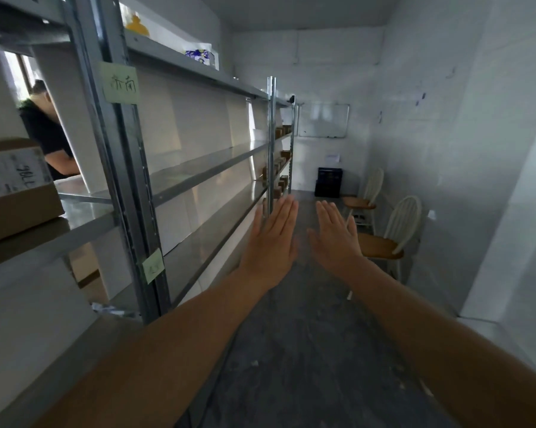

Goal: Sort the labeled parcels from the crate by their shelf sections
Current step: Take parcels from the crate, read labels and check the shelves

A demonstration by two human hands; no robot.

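Left hand [271, 239] and right hand [334, 239] are reaching flat, empty, beside metal shelving [198, 177]; parcel [16, 186] is showing "7786".

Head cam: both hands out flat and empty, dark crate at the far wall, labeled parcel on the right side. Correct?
Not quite. The head view shows the labeled parcel on the left side, on the metal shelf, not the right. The rest holds: left hand and right hand are out flat and empty, and the dark crate stands at the far wall.
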